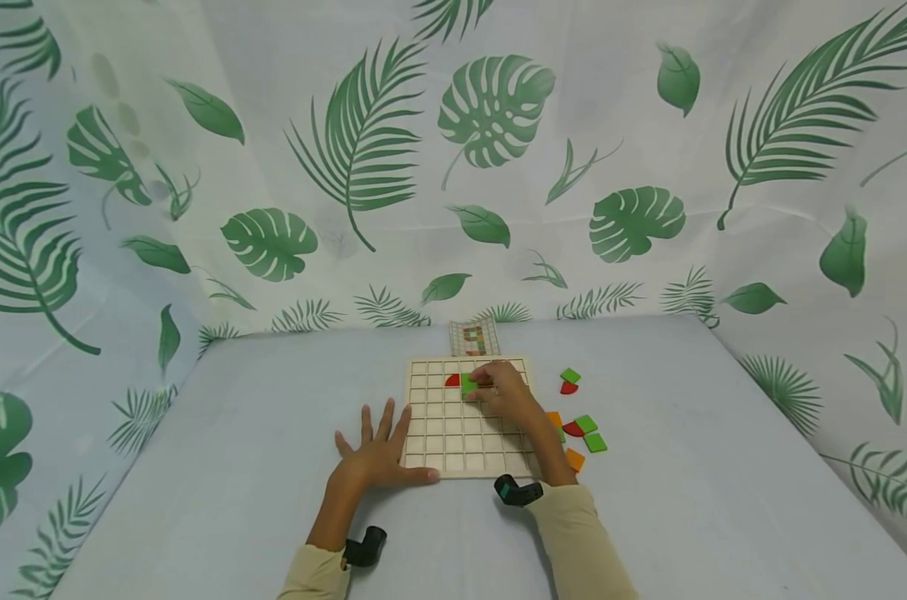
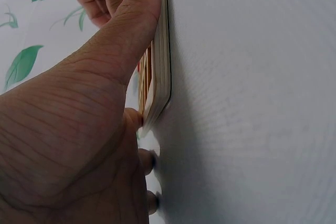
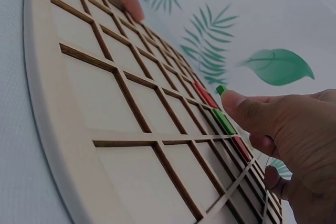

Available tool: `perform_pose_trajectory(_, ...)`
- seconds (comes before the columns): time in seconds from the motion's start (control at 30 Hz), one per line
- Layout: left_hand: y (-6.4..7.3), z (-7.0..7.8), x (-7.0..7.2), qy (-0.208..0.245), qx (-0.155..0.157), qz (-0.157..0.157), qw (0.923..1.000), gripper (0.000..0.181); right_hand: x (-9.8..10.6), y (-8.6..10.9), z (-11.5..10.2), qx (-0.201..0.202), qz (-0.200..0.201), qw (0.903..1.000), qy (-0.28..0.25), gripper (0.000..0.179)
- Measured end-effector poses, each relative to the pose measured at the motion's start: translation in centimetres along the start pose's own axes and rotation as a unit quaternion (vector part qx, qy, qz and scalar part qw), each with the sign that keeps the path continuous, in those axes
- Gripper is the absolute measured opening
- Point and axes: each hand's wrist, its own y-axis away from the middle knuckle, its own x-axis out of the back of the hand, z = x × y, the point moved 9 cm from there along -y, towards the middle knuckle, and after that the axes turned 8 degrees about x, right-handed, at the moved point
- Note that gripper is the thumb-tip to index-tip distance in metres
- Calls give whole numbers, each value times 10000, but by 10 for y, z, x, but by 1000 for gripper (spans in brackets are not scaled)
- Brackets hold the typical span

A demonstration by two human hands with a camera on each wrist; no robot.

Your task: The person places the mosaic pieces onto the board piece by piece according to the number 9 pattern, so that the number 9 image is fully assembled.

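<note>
A wooden grid board point(image 1: 444, 446) lies flat on the table in the head view. My right hand point(image 1: 504, 392) is over its upper part, pinching a small green tile point(image 3: 220, 90) between thumb and fingertips. Below that tile, in the right wrist view, a red piece point(image 3: 206, 95), a green tile point(image 3: 224, 121) and another red piece point(image 3: 241, 148) sit in the board's cells. My left hand point(image 1: 374, 460) rests with spread fingers at the board's lower left corner. Its thumb point(image 2: 139, 11) lies along the front edge, in the left wrist view.
Behind the board lies a card point(image 1: 474, 337) with a coloured pattern on a grid. Right of the board are loose pieces: green tiles point(image 1: 595, 442), red quarter-round pieces point(image 1: 569, 388) and orange ones point(image 1: 575, 460). A leaf-print cloth point(image 1: 393, 275) hangs behind the table.
</note>
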Motion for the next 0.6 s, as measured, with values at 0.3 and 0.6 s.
perform_pose_trajectory(0.3, -1, 0, 0, -87, 35, 34, 10000, 116, -10, -2, 1, -59, -98, 9998, 176, 21)
perform_pose_trajectory(0.6, -1, 0, 0, -111, 59, 17, 9999, 116, -15, -4, -3, -264, -5, 9986, 467, 22)
